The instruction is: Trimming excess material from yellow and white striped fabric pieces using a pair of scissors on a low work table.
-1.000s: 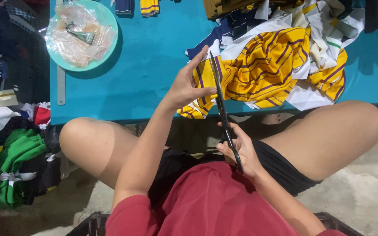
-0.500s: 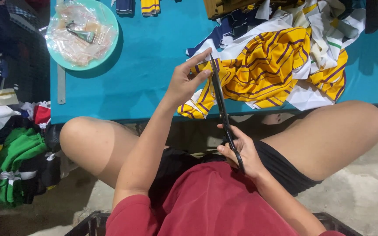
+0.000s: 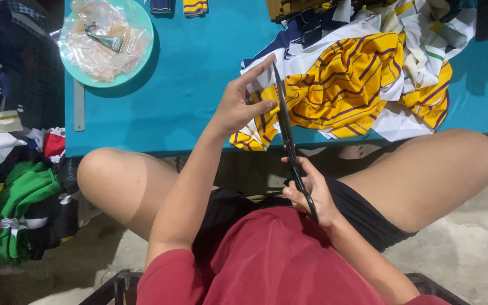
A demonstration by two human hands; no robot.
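Gripping scissors (image 3: 287, 133) beside table edge (image 3: 159, 148)

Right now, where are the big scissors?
In the head view the scissors are near the middle, handles in the right hand over the lap, blades pointing up beside the left hand and the yellow striped cloth at the blue table's edge.

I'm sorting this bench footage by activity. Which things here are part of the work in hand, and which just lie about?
In use:
left hand
right hand
black scissors
yellow striped fabric

Lying about:
round teal tray holding plastic bags
metal ruler
green cloth
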